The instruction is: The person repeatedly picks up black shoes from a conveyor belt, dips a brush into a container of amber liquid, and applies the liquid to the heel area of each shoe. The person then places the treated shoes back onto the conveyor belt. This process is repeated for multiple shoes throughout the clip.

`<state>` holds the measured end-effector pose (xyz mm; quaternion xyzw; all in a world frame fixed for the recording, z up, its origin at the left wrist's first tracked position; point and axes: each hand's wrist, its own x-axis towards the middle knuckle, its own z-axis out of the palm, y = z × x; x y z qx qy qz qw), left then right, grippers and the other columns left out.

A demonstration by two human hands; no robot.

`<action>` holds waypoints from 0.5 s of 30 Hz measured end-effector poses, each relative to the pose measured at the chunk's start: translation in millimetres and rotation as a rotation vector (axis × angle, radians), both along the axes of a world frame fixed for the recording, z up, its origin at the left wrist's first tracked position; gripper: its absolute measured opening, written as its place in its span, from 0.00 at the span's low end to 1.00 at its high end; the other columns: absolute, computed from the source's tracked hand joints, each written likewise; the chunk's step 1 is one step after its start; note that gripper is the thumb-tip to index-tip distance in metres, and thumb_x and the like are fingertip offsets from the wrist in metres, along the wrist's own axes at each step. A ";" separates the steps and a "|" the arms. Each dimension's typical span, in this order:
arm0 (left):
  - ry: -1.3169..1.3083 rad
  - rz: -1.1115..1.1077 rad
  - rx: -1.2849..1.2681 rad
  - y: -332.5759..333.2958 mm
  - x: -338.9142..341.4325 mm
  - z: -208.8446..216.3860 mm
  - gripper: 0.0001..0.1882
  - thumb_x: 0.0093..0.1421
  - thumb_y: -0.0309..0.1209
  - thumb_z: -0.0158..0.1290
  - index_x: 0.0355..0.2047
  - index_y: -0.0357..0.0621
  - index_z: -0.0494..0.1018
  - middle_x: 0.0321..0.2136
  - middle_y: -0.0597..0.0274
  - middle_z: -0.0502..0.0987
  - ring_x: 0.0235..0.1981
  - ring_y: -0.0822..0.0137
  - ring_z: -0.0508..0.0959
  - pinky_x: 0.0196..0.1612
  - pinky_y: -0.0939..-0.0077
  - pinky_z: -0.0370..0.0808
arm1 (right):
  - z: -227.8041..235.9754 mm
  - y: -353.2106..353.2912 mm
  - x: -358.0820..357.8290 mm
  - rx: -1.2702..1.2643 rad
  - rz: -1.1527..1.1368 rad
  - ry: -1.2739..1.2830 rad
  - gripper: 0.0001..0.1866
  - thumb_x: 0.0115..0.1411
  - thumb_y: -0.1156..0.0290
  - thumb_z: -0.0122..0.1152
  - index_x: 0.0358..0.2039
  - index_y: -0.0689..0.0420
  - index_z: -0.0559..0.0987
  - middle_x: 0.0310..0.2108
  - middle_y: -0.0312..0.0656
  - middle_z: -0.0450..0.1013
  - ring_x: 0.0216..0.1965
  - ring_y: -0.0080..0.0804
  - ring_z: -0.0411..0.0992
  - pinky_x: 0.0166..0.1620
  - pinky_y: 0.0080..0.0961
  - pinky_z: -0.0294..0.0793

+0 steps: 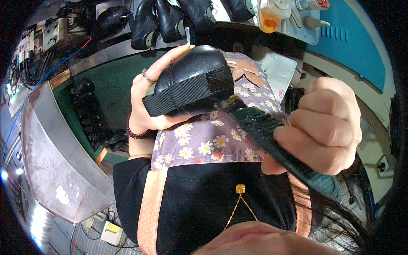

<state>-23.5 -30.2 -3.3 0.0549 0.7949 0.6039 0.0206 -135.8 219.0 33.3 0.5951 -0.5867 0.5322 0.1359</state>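
Note:
A black shoe [193, 70] with a rounded, shiny toe and a ribbed strap [182, 97] across it sits in my left hand [142, 95], whose fingers wrap round its far side. My right hand [327, 127] is closed in a fist round the dark handle of a brush [257, 125]. The worn, stained bristle end of the brush meets the shoe's edge near the end of the strap, or lies just beside it; I cannot tell which. A flowered apron [204, 146] lies beneath both hands.
Several black shoes [170, 25] stand along the far shelf. To their right is a tray [304, 29] with an orange-stained plastic container [270, 19] and a white nozzle bottle [316, 22]. A green-lined bin [114, 76] with dark shoes lies left, beside a metal duct [63, 157].

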 end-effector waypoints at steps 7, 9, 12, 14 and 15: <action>-0.099 -0.028 -0.026 -5.8 3.6 1.4 0.44 0.38 0.37 0.68 0.54 0.26 0.65 0.49 0.41 0.74 0.50 0.55 0.76 0.54 0.69 0.69 | -3.5 -7.4 -9.0 -0.082 0.043 -0.200 0.23 0.51 0.53 0.68 0.26 0.64 0.75 0.16 0.37 0.67 0.12 0.24 0.60 0.13 0.19 0.52; -0.108 -0.033 0.013 -6.4 3.1 1.1 0.44 0.38 0.37 0.68 0.54 0.25 0.65 0.49 0.41 0.73 0.51 0.54 0.76 0.55 0.68 0.69 | -1.9 -8.9 -8.5 -0.080 0.002 -0.246 0.24 0.52 0.52 0.68 0.25 0.64 0.76 0.13 0.36 0.66 0.11 0.23 0.60 0.13 0.19 0.52; -0.063 -0.030 0.032 -7.8 5.7 -3.3 0.44 0.38 0.38 0.67 0.53 0.25 0.66 0.50 0.41 0.73 0.53 0.52 0.74 0.57 0.67 0.67 | -6.5 -15.9 -3.7 -0.128 -0.065 -0.302 0.23 0.51 0.54 0.69 0.24 0.65 0.76 0.12 0.36 0.67 0.09 0.23 0.61 0.12 0.19 0.53; -0.062 -0.020 0.032 -8.3 8.4 -5.0 0.44 0.38 0.39 0.67 0.53 0.25 0.66 0.50 0.41 0.73 0.52 0.51 0.74 0.57 0.67 0.67 | -10.7 -16.8 -9.0 -0.146 -0.004 -0.321 0.23 0.50 0.56 0.70 0.24 0.66 0.76 0.12 0.38 0.69 0.09 0.23 0.62 0.12 0.19 0.55; -0.040 -0.029 0.031 -8.5 7.7 -6.6 0.44 0.38 0.39 0.67 0.53 0.26 0.66 0.50 0.40 0.73 0.52 0.51 0.75 0.57 0.67 0.67 | -9.7 -15.2 -11.0 -0.120 0.015 -0.340 0.22 0.49 0.57 0.71 0.24 0.66 0.76 0.12 0.39 0.69 0.09 0.24 0.62 0.12 0.19 0.55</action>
